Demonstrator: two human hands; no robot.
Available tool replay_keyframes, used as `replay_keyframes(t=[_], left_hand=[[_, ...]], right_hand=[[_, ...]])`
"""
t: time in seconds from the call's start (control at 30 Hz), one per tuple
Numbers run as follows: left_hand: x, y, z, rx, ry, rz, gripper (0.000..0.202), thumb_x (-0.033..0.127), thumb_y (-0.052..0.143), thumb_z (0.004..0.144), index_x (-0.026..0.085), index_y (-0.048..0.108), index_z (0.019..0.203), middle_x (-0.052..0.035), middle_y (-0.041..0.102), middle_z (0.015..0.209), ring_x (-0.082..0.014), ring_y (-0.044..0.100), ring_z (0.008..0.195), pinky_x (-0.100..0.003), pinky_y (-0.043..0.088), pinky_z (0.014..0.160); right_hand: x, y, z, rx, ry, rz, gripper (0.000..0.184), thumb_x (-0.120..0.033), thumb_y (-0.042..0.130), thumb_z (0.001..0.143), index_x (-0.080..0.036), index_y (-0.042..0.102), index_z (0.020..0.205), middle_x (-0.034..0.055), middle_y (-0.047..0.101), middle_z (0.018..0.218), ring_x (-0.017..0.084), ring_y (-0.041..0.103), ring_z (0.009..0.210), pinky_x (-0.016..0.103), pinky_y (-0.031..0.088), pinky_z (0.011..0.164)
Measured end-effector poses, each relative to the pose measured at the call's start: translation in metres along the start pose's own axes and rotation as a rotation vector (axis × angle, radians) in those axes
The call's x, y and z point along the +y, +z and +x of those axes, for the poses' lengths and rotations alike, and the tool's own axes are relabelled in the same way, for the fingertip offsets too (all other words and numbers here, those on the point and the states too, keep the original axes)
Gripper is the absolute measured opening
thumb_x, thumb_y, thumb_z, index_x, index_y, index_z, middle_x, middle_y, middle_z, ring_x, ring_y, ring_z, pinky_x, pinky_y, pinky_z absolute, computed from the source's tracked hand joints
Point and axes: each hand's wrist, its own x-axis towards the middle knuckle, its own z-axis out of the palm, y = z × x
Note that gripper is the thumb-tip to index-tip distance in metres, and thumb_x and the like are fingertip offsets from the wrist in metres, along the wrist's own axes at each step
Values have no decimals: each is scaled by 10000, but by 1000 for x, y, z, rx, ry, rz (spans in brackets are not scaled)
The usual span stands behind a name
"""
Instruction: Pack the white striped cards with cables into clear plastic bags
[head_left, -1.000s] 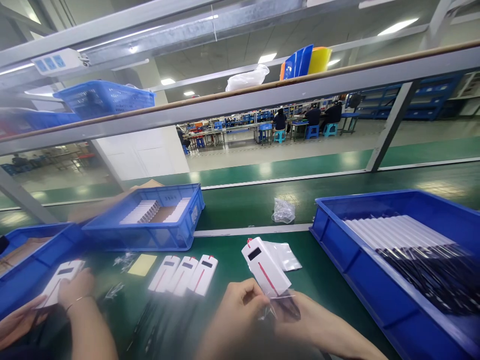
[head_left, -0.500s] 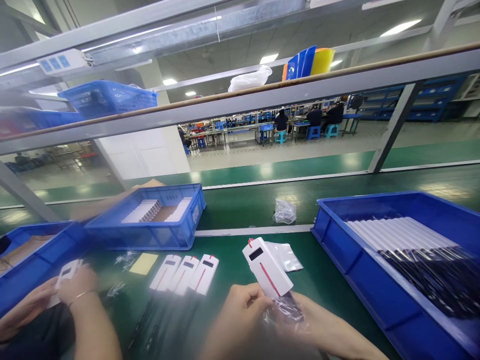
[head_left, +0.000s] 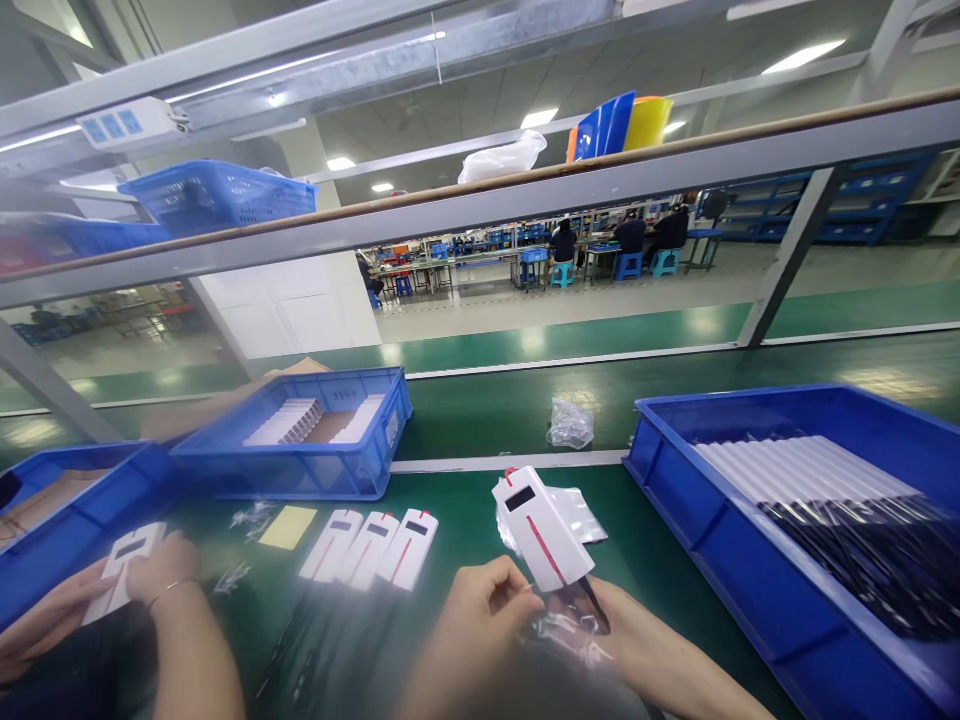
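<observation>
A flat white device with a dark window, a red stripe and a red loop at its top is tilted in front of me. My right hand is closed around its lower end from behind; those fingertips are mostly hidden. A black cable hangs from the device beside a crumpled clear plastic bag. At the bag's left edge, my left hand is closed, thumb against finger. Under the device lie flat clear bags. Several similar white devices lie in a row to the left, with black cables.
A blue bin of white devices with black cables stands at right. Another blue bin holds white parts at back left. A yellow paper and a crumpled plastic bag lie on the bench. At left, a co-worker's hands hold a white device.
The white device in my right hand has shifted slightly right and down, and more of its cable shows. The co-worker's device has come further into view.
</observation>
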Motion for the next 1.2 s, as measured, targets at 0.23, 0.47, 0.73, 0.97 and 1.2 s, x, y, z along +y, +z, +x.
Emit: replay_keyframes(t=[0.23,0.47,0.73,0.97,1.2], left_hand=[[-13,2,2,-5,11,-60,287,362,590,901,160,609,697,34,478,621,-125,424,636,-259,274,597],[-13,0,5,9,63,-20,350,402,558,918,162,586,665,29,472,601,-129,438,615,-266,276,592],[-6,3,3,-30,75,41,294,312,573,898,176,547,639,34,496,605,-119,419,618,-258,268,579],[-3,0,-1,-20,91,81,310,289,571,895,175,513,612,37,480,609,-114,417,627,-257,266,591],[-22,-24,-1,23,91,19,270,314,534,911,162,604,699,23,490,624,-131,458,627,-261,275,584]], right_hand=[[2,-3,1,58,-39,-38,243,-346,711,788,-178,624,941,-1,610,879,196,542,821,272,452,703],[8,-6,1,-29,1,27,248,-229,733,748,-173,607,955,-22,593,891,191,538,862,263,448,740],[26,-6,3,-19,-17,-69,352,-241,790,713,-176,647,1029,-2,659,940,221,584,889,261,474,718],[18,-2,1,-92,-29,-70,580,-246,838,658,-188,647,1203,23,689,1085,280,608,1034,310,496,845],[32,-19,-31,258,8,-376,614,-715,399,921,-242,701,672,68,754,864,305,682,880,343,526,815]])
